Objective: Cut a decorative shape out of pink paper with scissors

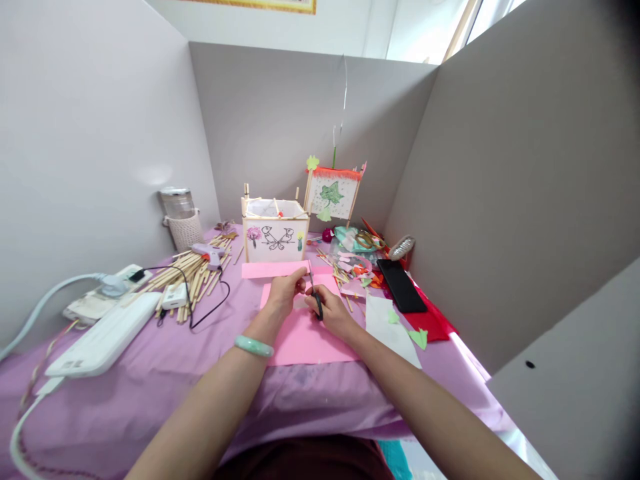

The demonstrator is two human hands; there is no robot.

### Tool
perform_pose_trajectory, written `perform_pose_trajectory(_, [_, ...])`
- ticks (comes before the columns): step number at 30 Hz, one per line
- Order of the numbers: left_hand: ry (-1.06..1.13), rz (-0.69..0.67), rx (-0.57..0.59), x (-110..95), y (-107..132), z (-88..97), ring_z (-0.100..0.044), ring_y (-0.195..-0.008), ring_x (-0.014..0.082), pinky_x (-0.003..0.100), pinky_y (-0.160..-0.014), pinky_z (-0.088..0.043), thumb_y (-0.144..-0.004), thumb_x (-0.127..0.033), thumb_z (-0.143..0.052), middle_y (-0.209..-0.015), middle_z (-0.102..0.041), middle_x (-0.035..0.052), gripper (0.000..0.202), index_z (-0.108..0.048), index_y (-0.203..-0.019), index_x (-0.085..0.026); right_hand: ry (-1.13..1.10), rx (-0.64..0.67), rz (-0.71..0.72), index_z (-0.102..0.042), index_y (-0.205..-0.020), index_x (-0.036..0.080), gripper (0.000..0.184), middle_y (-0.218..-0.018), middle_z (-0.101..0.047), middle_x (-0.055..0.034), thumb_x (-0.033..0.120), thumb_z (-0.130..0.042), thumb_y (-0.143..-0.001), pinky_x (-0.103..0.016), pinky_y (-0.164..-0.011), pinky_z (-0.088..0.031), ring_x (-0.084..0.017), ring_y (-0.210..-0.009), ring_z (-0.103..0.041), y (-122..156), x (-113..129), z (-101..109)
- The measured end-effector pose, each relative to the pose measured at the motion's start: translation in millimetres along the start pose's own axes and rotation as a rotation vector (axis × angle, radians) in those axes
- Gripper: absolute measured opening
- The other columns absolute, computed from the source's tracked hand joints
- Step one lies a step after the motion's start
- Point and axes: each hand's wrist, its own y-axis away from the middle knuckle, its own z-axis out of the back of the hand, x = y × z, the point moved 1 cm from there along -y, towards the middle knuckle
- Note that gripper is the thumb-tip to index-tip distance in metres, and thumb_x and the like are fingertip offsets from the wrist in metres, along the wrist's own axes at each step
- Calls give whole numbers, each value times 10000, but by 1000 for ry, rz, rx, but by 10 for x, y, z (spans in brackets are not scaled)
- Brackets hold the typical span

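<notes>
My right hand grips small black-handled scissors, blades pointing up and away. My left hand, with a green bangle on its wrist, pinches a small pink paper piece right at the blades. Both hands hover over a pink paper sheet lying on the purple tablecloth. A second pink sheet lies just beyond them.
A white paper lantern box with drawings and a leaf-decorated lantern stand behind. Wooden sticks, a glue gun, power strip and cables lie left. A black phone, white paper and scraps lie right. Grey partitions surround.
</notes>
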Motion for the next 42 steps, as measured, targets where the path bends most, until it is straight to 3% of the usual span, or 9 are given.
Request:
perform_pose_trajectory(30, [-1,36,75,73,-20,11,-443,-406,82,234,-465,-349,-562,-290,-733,-417,-507,-17,215,-619,-569,-108,-13,-32,-1,-516,-913,201,235,-624,-516,54,417,-541,-825,-224,-522,-404,-103,-541,-507,-10,-1,10])
perform_pose_trajectory(42, [11,-12,-7,0,-14,14,-425,-399,79,236,-456,-324,-540,-308,-730,-404,-477,-30,235,-613,-579,-107,-52,33,-38,-514,-946,209,264,-658,-549,44,447,-523,-831,-223,-509,-458,-95,-517,-551,-15,-23,-2])
